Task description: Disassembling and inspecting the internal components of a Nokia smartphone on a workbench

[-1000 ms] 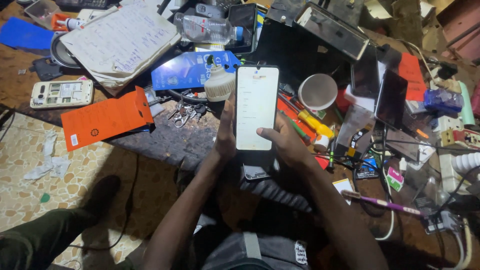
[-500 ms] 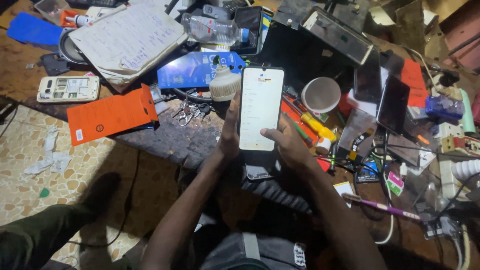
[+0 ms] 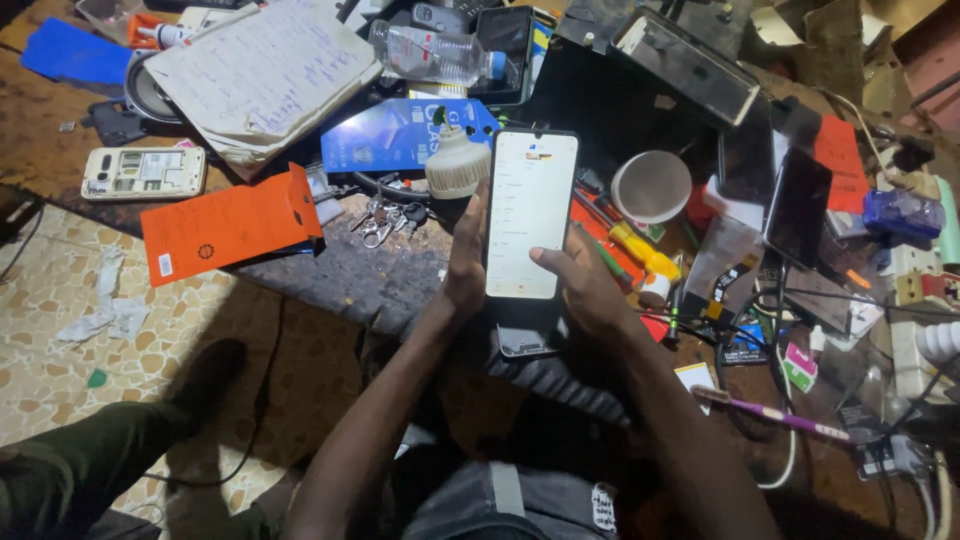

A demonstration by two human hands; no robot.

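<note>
Holding the smartphone (image 3: 531,215) upright above the cluttered desk (image 3: 330,270), we find our left hand (image 3: 466,262) wrapped on its left edge, fingers clamped, while our right hand (image 3: 588,290) cups the lower right, thumb resting on the lit screen. We judge that short thumb strokes and a firm left grip suit best, keeping clear of the white cup (image 3: 651,186) and screwdrivers (image 3: 640,250) beside it.

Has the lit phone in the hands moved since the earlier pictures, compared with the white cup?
Cannot tell. The phone sits left of the white cup, as earlier; the small shift in frame matches the camera's own motion.
</note>
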